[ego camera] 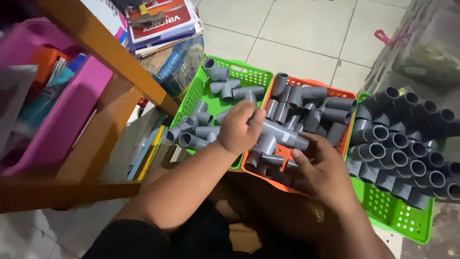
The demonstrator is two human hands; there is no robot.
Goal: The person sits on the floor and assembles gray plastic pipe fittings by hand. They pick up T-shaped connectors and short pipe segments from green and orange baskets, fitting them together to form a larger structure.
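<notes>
Left hand [239, 125]: fingers curling over the top of a grey tee fitting [278, 134], gripping it from above so it is hanging clear of the pile. Right hand [322, 169]: fingers slightly spread, touching the tee's far end and the loose grey fittings [306, 108] under it, apparently steadying. Tee is sitting over the orange basket [349, 98], the middle of three. Green basket [249, 67] to its left is holding similar pieces; right green basket [407, 225] is packed with elbows [412, 144], openings up. Baskets appear sorted by shape.
</notes>
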